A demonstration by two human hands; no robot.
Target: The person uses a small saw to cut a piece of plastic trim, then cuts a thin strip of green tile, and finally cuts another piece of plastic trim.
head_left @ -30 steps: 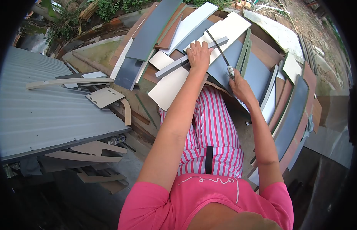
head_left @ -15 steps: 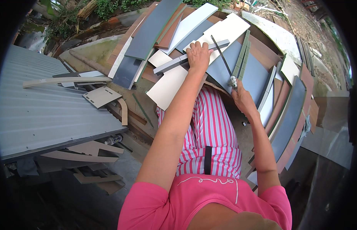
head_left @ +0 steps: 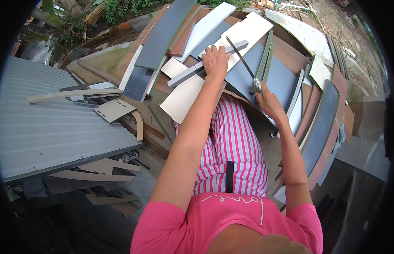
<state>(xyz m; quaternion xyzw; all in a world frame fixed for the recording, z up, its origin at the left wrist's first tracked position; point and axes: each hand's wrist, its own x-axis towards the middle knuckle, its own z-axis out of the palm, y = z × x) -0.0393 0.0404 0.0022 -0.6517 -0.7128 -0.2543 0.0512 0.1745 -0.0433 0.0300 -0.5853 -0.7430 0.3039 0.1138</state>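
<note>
My left hand [head_left: 216,62] is closed over a long grey strip [head_left: 184,76], pressing it down across a cream board [head_left: 186,99]. In my right hand [head_left: 271,103] is a thin dark saw [head_left: 241,58], gripped by its handle, which has a white wrapping near the blade. The blade slants away from me and crosses the grey strip near its far right end, just right of my left hand. Whether the teeth are in the strip cannot be made out. Blue-grey panels [head_left: 243,80] and two narrow green strips [head_left: 266,63] lie beside the blade.
Stacked boards [head_left: 319,120] fan out at the right, with more dark boards [head_left: 166,34] at the far left of the pile. A corrugated metal sheet [head_left: 57,122] fills the left side. A bottle [head_left: 128,156] and cut board pieces [head_left: 93,175] are below its edge.
The saw and my right hand have moved slightly forward, away from my body. My left hand stays on the grey strip. The whole view has shifted a little.
</note>
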